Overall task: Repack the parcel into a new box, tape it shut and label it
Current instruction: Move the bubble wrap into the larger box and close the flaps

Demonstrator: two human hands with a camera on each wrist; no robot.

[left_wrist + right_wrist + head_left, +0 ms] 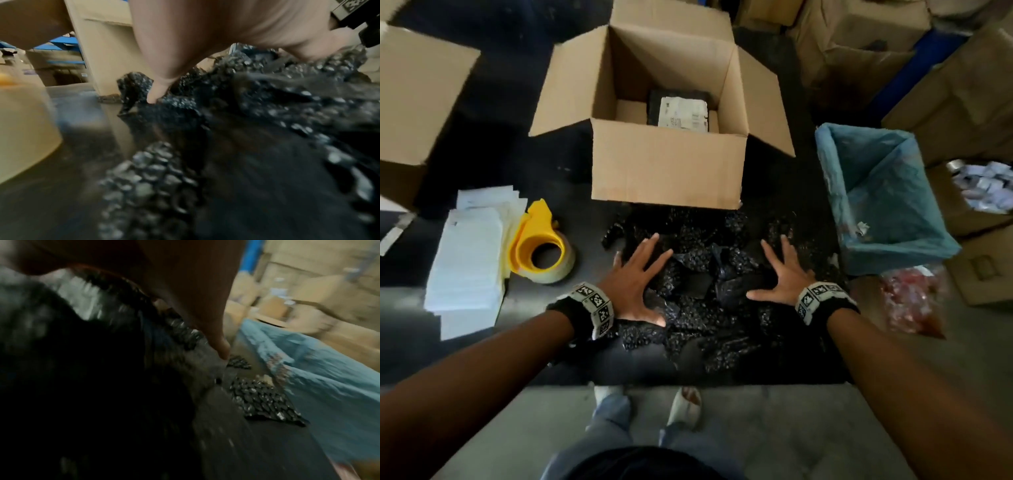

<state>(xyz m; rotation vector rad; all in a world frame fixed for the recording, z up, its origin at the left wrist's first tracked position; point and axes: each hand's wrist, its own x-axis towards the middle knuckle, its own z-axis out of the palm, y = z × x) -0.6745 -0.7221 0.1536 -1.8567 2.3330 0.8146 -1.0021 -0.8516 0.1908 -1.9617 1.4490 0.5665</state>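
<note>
Both hands, left [635,277] and right [786,274], grip spread flat on black bubble wrap [709,274]; parcel [681,111] in box [667,164].

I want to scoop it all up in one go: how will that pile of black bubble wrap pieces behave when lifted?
The black bubble wrap pieces look crumpled and limp, so probably floppy and light. They lie as separate scraps, so some would likely slip out between the spread left hand and right hand. One flat scrap lies apart and may be missed.
</note>
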